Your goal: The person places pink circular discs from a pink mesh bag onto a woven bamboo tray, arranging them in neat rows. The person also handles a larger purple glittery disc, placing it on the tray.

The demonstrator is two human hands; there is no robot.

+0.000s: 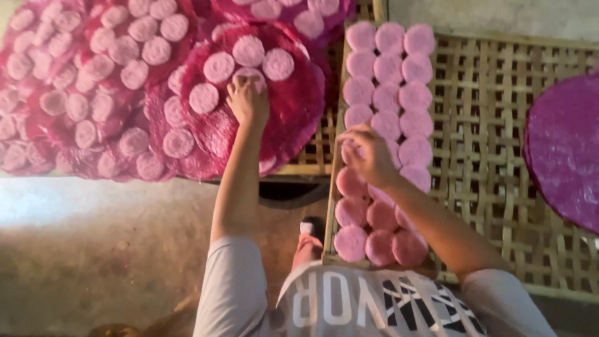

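- Bare concrete floor [93,249] below, woven bamboo rack [493,156] on the right.
- Left hand [248,100] has its fingers pinched on a pale pink disc [248,75] sitting on a magenta round mat [274,118].
- Right hand [368,155] rests on the disc rows [390,93]; can't tell its fingers' state.
- Discs look soft and crumbly, so probably lift by the edges.
- Neighbouring discs crowd in close; purple mat [564,150] sits far right.

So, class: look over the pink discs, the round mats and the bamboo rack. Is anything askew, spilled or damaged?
Nothing is spilled or visibly broken. The pink discs on the bamboo rack sit in three neat columns far from the person, but the rows nearest the person overlap unevenly. The left hand touches a disc on a red mat; the right hand is over the columns.
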